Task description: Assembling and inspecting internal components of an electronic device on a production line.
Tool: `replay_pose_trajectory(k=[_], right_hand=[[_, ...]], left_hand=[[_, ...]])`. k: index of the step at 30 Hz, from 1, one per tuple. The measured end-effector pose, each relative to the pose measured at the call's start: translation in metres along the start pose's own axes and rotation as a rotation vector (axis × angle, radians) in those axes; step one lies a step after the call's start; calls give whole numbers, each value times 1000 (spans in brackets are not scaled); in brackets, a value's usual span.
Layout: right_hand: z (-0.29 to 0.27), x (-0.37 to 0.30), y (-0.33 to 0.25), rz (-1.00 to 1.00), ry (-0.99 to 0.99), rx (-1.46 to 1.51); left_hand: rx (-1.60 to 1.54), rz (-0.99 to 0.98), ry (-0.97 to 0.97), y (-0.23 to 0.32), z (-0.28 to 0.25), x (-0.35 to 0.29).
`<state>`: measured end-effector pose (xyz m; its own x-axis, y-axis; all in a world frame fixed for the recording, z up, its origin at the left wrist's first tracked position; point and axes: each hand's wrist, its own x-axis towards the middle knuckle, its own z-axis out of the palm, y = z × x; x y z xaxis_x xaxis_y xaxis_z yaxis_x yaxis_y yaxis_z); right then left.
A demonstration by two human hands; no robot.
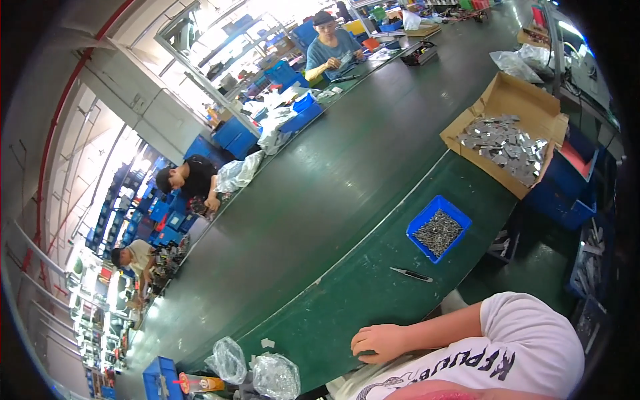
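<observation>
My right hand [380, 343] rests at the near edge of the green table [360, 287], its fingers curled in with nothing visible in them. The arm comes in from the lower right, out of a white short sleeve. My left hand does not show. Beyond the right hand lies a slim pointed tool [411, 274] with a dark handle, too small to name surely. Farther off, a blue tray [412, 245] holds a heap of small metal pieces. Behind that, an open cardboard box [460, 120] contains many flat, shiny metal plates [507, 147].
A long dark conveyor belt [320, 180] runs beyond the table. At the lower left are clear plastic bags [276, 375], a cup [200, 383] and a blue bin [159, 377]. Blue crates [557, 200] stand below the box. Several people [333, 50] work along the belt's far side.
</observation>
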<state>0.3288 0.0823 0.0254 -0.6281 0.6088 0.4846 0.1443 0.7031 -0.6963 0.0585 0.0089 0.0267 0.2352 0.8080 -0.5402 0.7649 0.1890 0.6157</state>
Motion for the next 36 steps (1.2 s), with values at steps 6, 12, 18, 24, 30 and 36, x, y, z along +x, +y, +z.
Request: replay_pose_trajectory(k=[6, 12, 18, 24, 30, 36], right_hand=[[-2, 4, -3, 18, -25, 29], [-1, -1, -1, 34, 45, -5], [0, -2, -3, 37, 19, 6], [6, -2, -1, 2, 54, -7], [6, -1, 2, -24, 82, -36], [7, 2, -5, 23, 74, -128]], left_hand=[[-37, 29, -103, 18, 3, 5], [5, 21, -153, 29, -27, -2], [-9, 9, -222, 43, -31, -12], [-18, -3, -286, 51, -33, -25], [-20, -67, -339, 48, -38, -51], [25, -119, -349, 43, -66, -86]])
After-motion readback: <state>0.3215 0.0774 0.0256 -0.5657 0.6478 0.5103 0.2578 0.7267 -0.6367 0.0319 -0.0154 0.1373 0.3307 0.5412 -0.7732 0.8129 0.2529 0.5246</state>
